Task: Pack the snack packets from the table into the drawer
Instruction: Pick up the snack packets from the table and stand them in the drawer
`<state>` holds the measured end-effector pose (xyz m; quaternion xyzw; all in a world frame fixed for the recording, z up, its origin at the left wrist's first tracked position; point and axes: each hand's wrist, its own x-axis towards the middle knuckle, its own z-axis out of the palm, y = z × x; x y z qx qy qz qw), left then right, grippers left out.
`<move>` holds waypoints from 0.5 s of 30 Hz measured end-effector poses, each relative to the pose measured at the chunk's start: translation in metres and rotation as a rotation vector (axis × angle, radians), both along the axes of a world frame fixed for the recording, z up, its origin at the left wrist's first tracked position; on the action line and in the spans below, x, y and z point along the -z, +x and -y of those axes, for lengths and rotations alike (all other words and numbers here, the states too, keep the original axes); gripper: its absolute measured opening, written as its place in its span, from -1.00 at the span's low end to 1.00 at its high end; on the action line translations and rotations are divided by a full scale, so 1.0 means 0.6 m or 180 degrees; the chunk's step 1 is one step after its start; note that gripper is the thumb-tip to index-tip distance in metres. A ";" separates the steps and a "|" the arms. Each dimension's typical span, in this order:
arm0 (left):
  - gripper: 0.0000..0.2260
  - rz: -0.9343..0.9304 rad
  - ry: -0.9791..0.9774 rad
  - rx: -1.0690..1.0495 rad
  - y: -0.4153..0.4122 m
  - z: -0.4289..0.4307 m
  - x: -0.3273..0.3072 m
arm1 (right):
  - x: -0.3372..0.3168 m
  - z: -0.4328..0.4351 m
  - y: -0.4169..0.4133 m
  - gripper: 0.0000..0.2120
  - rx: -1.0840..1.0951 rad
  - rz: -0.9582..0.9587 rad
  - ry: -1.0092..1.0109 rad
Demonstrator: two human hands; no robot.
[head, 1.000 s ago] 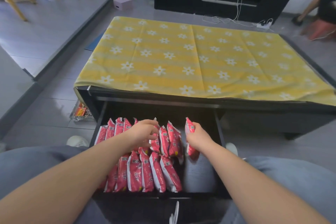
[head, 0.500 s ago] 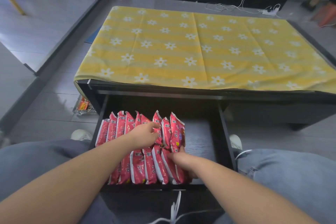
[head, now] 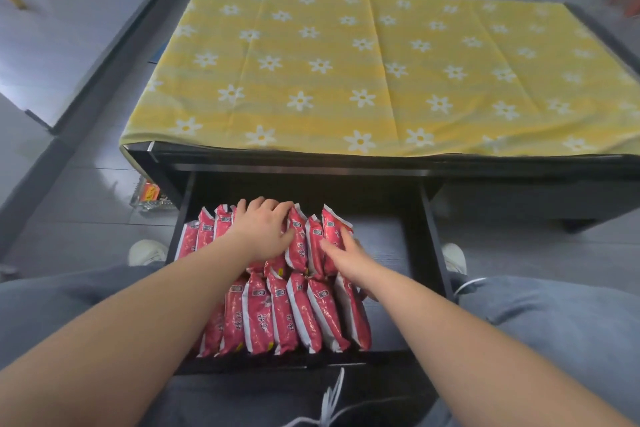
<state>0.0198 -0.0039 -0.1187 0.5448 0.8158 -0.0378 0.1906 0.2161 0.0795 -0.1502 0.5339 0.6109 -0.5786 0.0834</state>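
Observation:
The black drawer (head: 420,253) stands pulled out under the table. Two rows of red and white snack packets (head: 287,315) stand on edge in its left and middle part. My left hand (head: 263,232) rests flat on top of the back row, fingers spread over the packet tops. My right hand (head: 346,258) lies against the right side of the rightmost back-row packet (head: 332,232), fingers straight. Neither hand holds a packet. The yellow flowered tablecloth (head: 381,73) covers the table and shows no packets.
The drawer's right part shows bare dark bottom (head: 384,253). My knees in grey trousers flank the drawer front. A glass dish (head: 149,194) sits on the floor left of the table. A black cabinet with cables stands beyond the table.
One second ago my right hand held a packet; it set it into the front row, then rose to the back row's right side. My left hand flattened on the back row.

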 end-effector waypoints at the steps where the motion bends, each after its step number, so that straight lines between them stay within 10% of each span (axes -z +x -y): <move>1: -0.39 -0.0051 -0.0103 0.0033 -0.003 -0.004 0.006 | 0.008 0.003 -0.001 -0.18 -0.0041 -0.0041 -0.0037; 11: -0.24 -0.0344 -0.0908 -0.0043 -0.018 -0.013 0.048 | 0.017 0.017 -0.013 -0.01 0.1048 -0.0364 -0.0526; 15: -0.19 -0.0319 -0.0898 -0.0148 -0.018 -0.014 0.054 | 0.018 0.020 0.007 0.10 0.0911 0.0375 -0.0828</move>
